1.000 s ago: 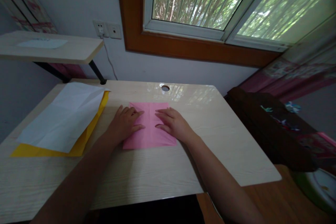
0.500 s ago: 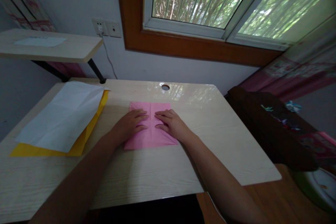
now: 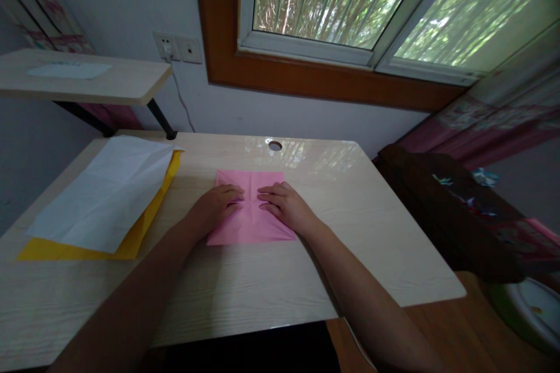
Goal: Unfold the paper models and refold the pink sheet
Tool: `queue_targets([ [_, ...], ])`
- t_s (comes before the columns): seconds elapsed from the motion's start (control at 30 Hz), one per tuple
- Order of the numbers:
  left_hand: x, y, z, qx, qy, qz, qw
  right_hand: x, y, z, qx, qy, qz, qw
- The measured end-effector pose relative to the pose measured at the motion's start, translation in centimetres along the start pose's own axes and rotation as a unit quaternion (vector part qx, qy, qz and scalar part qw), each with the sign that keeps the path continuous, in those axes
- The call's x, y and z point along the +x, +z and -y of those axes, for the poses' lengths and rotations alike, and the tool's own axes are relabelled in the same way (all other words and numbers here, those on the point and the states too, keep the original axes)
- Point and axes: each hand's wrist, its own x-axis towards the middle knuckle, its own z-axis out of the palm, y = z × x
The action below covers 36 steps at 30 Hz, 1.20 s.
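Where left hand (image 3: pixel 214 210), right hand (image 3: pixel 286 207) press, pink paper (image 3: pixel 251 227) hidden.

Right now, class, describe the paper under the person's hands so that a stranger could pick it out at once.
Start at the pale wooden desk below the window. Near its middle lies the pink paper, with the left hand and right hand pressed flat on it. Unlike the white sheet on the yellow sheet to the left, it is pink and creased.

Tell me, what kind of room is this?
Probably a room at home, used for paper craft: a pale wooden desk under a window, with pink paper and white paper on it.
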Motion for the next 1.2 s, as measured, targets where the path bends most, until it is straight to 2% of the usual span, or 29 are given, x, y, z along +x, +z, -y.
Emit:
queue_targets([
  [0.63, 0.2, -0.2, -0.4, 0.008, -0.023, -0.003, 1.0, 0.0, -0.4, -0.1, 0.024, -0.014, -0.01, 1.0],
  [0.9, 0.3, -0.1, -0.9, 0.034, -0.004, -0.016, 0.999, 0.1, -0.6, 0.2, 0.008, -0.02, -0.009, 1.0],
  [1.2, 0.5, -0.1, -1.3, 0.001, -0.017, -0.049, 0.999, 0.1, -0.7, 0.1, 0.013, -0.017, -0.03, 0.999],
])
